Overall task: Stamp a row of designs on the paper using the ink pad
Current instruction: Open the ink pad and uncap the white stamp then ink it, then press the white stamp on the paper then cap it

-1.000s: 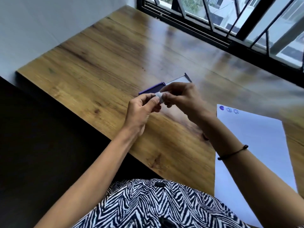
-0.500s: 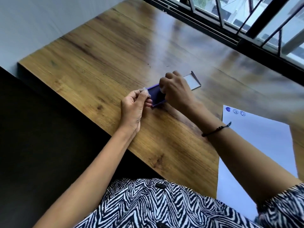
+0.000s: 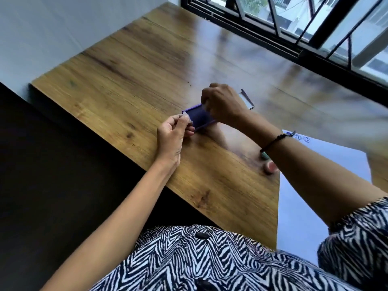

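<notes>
The purple ink pad [image 3: 199, 118] lies open on the wooden table, its clear lid [image 3: 247, 100] folded back behind my right hand. My right hand [image 3: 222, 103] is closed over the pad's far side, holding a small stamp down at the ink; the stamp itself is mostly hidden. My left hand [image 3: 174, 133] sits at the pad's near-left corner, pinching a small pale piece, apparently the stamp's cap [image 3: 185, 116], between thumb and fingers. The white paper [image 3: 344, 160] lies to the right, with three small blue stamped designs [image 3: 302, 138] in a row at its top-left corner.
Two small round stamps, one teal [image 3: 264, 154] and one pink [image 3: 270, 167], lie on the table by the paper's left edge, under my right forearm. The table's near edge [image 3: 189, 196] runs diagonally. A window with black bars [image 3: 315, 28] is at the back.
A second ago both hands held the stamp together above the pad. My right hand has since gone down onto the ink pad while my left stayed beside it with the small piece.
</notes>
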Action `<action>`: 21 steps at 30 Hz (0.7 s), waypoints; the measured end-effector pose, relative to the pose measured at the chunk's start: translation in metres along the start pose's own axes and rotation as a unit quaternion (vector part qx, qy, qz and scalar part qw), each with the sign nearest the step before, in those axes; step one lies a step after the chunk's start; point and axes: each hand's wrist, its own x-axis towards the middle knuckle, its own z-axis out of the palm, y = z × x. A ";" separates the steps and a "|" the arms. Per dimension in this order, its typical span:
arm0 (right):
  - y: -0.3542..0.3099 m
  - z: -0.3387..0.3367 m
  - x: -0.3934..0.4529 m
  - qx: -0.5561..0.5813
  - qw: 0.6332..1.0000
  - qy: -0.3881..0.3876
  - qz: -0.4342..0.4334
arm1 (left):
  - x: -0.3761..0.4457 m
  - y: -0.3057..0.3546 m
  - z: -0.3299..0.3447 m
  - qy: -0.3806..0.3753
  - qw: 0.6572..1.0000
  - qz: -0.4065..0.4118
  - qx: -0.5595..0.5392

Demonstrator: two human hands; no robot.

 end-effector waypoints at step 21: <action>0.097 -0.038 -0.173 0.485 0.697 0.391 0.355 | -0.035 -0.006 0.085 -0.240 0.953 0.072 0.168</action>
